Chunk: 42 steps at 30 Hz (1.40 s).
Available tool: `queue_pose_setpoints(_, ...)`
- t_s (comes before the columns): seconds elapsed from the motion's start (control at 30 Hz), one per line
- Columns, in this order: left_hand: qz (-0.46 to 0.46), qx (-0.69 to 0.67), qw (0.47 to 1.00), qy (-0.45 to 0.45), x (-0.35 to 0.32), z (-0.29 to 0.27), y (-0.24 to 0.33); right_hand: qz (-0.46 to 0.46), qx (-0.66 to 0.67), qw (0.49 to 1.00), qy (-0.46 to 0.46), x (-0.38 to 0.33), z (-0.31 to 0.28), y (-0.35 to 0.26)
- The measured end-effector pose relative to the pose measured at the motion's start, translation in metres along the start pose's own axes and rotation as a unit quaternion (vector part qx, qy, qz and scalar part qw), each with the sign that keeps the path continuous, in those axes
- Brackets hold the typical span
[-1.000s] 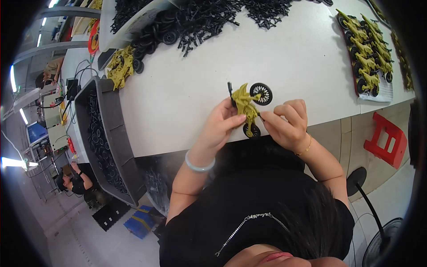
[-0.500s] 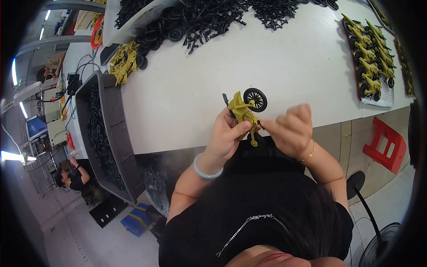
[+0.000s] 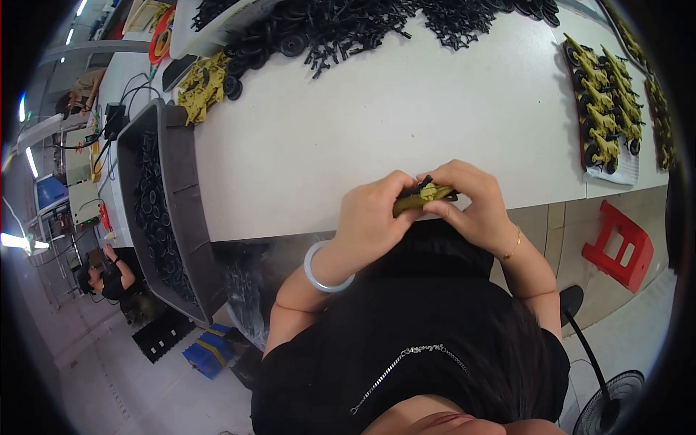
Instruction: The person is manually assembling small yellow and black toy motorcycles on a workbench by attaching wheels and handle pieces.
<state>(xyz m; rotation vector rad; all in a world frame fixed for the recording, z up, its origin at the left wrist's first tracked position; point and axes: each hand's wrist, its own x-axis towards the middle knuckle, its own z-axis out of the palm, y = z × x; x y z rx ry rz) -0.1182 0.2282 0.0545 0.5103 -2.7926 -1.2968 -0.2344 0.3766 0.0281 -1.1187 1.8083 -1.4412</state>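
A yellow-green toy motorcycle is between my two hands, just above the front edge of the white table. My left hand closes around one end of it. On the other end, my right hand pinches with thumb and fingers. Small black parts stick out at the top between the fingertips. The fingers cover most of the toy, and its spoked black wheel cannot be made out now.
At left stands a grey bin with black tyre-like rings. Yellow toy bodies and heaps of black parts lie along the back. Assembled toy motorcycles line the right side. A red stool and a fan stand beyond.
My right hand has come in from beside the toy motorcycle and now grips it. The toy has been turned, and its wheel has gone out of sight behind my fingers.
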Motion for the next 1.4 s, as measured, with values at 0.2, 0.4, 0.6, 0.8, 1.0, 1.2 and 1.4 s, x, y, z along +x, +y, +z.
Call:
queue_pose_setpoints(0.2,0.004,-0.282,0.959,0.005,-0.010,-0.011,-0.018,0.029,0.267,0.960,0.084,-0.011,-0.007,0.019)
queue_pose_setpoints(0.4,-0.004,-0.285,0.958,0.030,-0.023,0.004,-0.022,0.025,0.230,0.968,0.093,-0.017,-0.003,0.021)
queue_pose_setpoints(0.6,-0.022,-0.277,0.960,0.030,-0.025,0.009,-0.020,0.008,0.248,0.966,0.078,-0.017,-0.004,0.026)
queue_pose_setpoints(0.8,-0.137,-0.659,0.740,0.004,-0.020,0.021,-0.028,-0.177,-0.045,0.954,0.239,-0.028,-0.003,0.027)
queue_pose_setpoints(1.0,-0.159,-0.706,0.689,-0.049,-0.023,0.034,-0.032,-0.208,-0.154,0.940,0.223,-0.025,0.006,0.015)
queue_pose_setpoints(1.2,-0.115,-0.661,0.731,-0.128,-0.016,0.030,-0.038,-0.203,-0.127,0.961,0.139,-0.023,-0.001,0.016)
queue_pose_setpoints(1.4,-0.097,-0.568,0.810,-0.110,-0.013,0.026,-0.036,0.057,0.188,0.975,0.107,-0.035,0.004,0.032)
